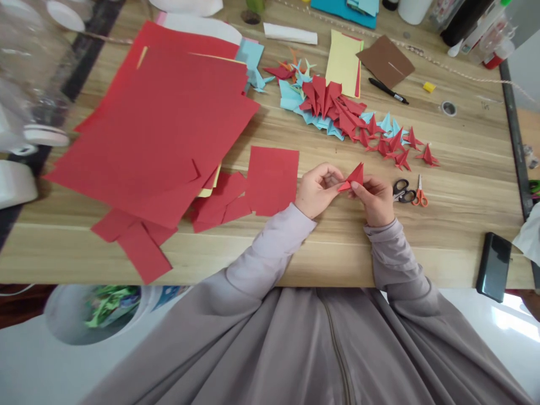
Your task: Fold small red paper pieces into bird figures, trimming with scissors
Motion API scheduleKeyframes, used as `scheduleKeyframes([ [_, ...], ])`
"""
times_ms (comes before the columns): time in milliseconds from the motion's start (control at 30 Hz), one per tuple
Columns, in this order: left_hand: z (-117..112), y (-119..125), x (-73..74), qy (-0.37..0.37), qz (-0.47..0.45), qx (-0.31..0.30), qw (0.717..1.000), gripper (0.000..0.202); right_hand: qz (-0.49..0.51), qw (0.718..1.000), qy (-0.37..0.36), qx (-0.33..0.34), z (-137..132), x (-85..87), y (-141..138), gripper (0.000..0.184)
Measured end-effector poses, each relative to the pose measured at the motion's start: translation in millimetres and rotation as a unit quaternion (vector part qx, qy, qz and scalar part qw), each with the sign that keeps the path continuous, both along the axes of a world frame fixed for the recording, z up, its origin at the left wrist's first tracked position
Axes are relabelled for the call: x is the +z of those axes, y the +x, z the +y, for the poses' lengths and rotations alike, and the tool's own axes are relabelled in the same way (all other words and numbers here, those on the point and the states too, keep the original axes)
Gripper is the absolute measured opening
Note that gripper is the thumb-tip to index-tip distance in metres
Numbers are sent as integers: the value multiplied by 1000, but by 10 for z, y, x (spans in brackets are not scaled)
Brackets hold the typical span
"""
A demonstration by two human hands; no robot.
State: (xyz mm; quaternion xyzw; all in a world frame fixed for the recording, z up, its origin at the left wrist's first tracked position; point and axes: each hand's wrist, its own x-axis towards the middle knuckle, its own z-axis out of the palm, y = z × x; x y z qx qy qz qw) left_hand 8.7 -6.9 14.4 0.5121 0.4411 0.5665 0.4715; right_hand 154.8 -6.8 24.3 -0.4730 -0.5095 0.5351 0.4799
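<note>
Near table (337, 253) edge, left hand (314, 192), right hand (378, 201) pinch red fold (354, 176).

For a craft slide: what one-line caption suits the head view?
Left hand and right hand pinch a red folded paper over the table, scissors beside them.

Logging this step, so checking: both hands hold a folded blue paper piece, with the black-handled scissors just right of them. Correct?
No: the head view shows the paper piece in the left hand and right hand is red, not blue. The black-handled scissors do lie right of them.
</note>
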Motion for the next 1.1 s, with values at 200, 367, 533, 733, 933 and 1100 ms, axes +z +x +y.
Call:
scheduleKeyframes([
  [200,22,-9,16,-22,-41,-23,999,27,7,1000,6,22,2,8,-3,23],
  [367,23,-14,46,-49,-74,-44,995,23,6,1000,9,16,15,-1,13,21],
  [533,28,-16,64,-61,-68,-42,995,19,-15,1000,3,12,20,-11,24,20],
  [733,49,-3,24,-83,-99,-34,991,21,-17,1000,8,9,20,16,40,19],
  [933,14,4,42,-91,-117,-78,986,30,-16,1000,4,1,18,37,24,24],
  [1100,9,0,38,-67,-77,-37,994,25,-1,1000,-2,-13,19,8,23,24],
])
